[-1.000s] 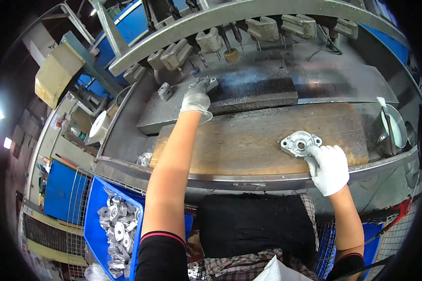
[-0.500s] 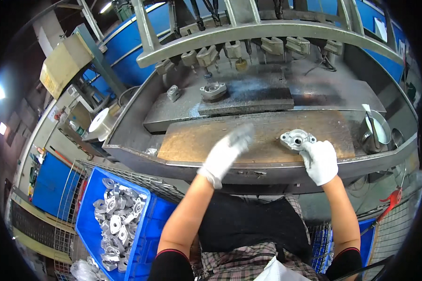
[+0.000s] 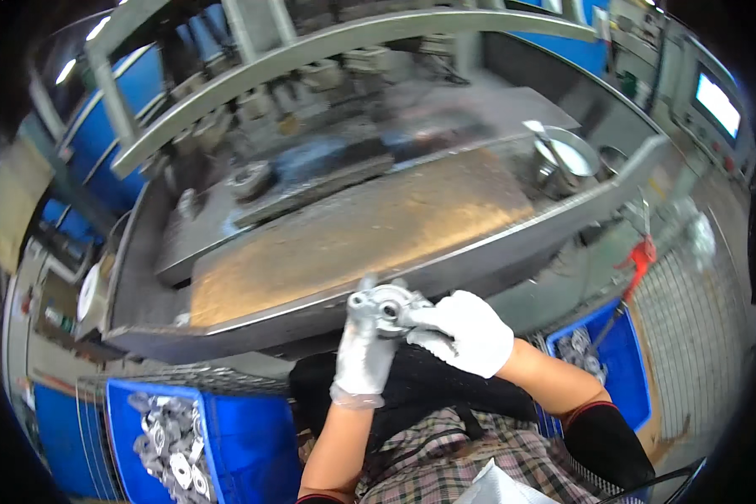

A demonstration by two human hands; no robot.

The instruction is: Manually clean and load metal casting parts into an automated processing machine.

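Close to my body, in front of the bench edge, I hold a silvery metal casting with a round central hole and bolt ears. My gloved right hand grips its right side between thumb and fingers. On the other side my gloved left hand is closed round the casting, with its fingertips partly behind it. Another casting rests on the dark raised block of the machine. A smaller metal piece, blurred, lies to its left.
A worn wooden board lies along the bench front. At its right stands a metal pot with white content and a brush. Blue bins flank me, both holding castings. A red-handled tool hangs at right; a machine frame spans above.
My right hand has lifted the casting off the board and brought it toward my body. The left hand has come down and taken hold too. The view has turned right.
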